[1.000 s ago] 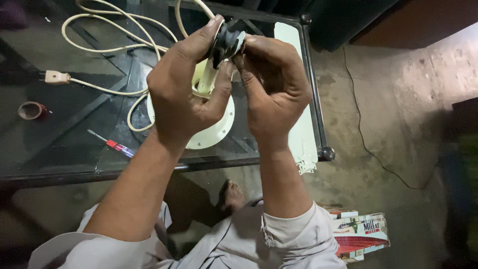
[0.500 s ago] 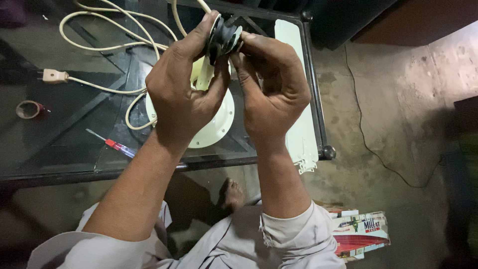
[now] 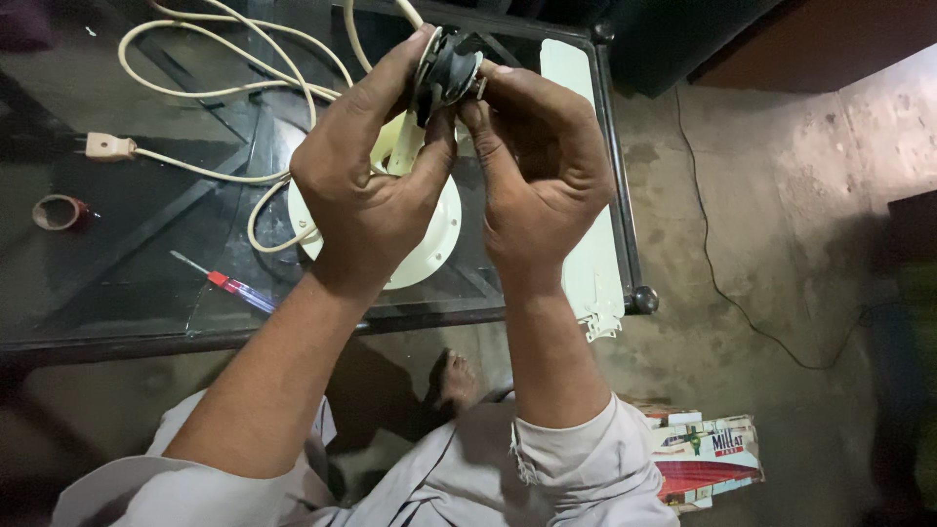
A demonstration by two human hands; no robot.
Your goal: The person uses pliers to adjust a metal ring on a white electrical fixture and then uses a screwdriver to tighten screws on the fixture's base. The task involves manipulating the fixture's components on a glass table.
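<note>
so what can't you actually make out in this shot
- Head view: most of the small dark round part is covered by the left hand and right hand; its kind is unclear.
- The cream cord runs off the top edge, so its far end is unseen.
- The round cream plate on the glass table is largely hidden behind both hands.
- The roll of tape sits in dim light, detail lost.

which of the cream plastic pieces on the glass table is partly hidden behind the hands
The round cream disc, lying flat under the wrists of the left hand and right hand. The long flat cream panel lies along the table's right edge, mostly exposed.
</note>
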